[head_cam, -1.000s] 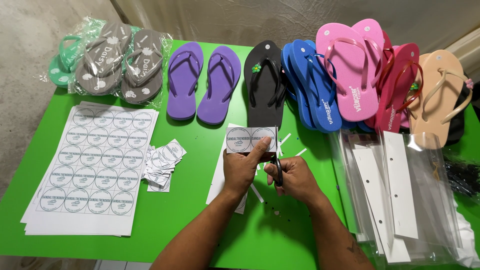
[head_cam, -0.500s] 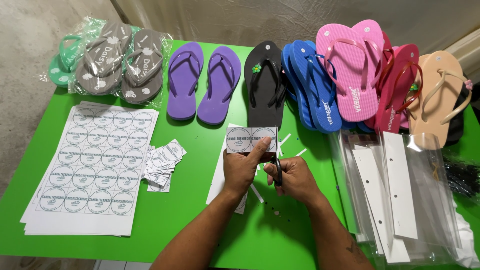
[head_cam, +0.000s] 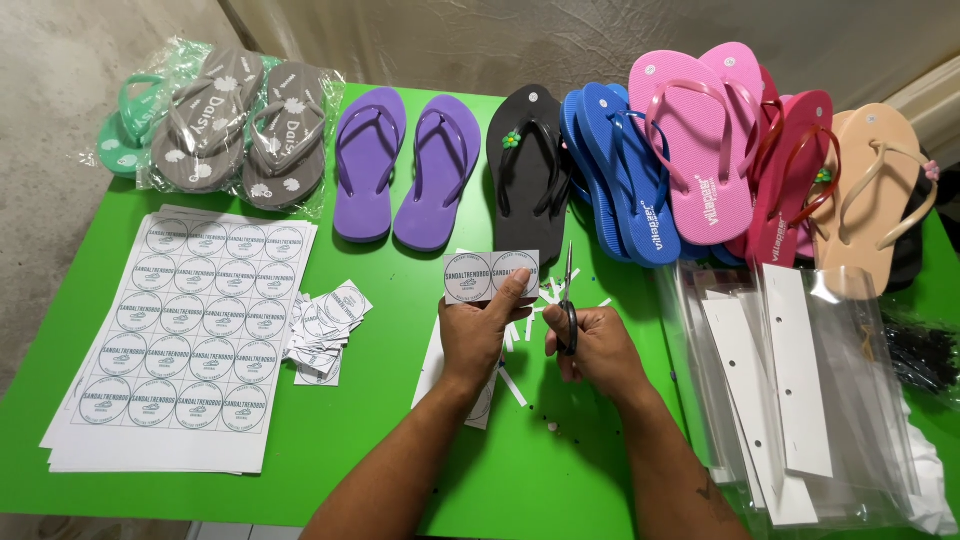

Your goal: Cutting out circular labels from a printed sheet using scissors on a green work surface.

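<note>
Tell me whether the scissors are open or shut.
Shut, as far as shows: the scissors in the right hand point up as one thin line, beside the strip held by the left hand.

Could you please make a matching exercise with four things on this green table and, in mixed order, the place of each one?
Things:
1. paper strip with two round labels
2. scissors
3. purple flip-flops
4. sheets of round labels

Places:
A. at the far edge of the table, beside the black flip-flop
B. in the right hand
C. flat on the left part of the table
D. in the left hand

Pairs: 1-D, 2-B, 3-A, 4-C
</note>
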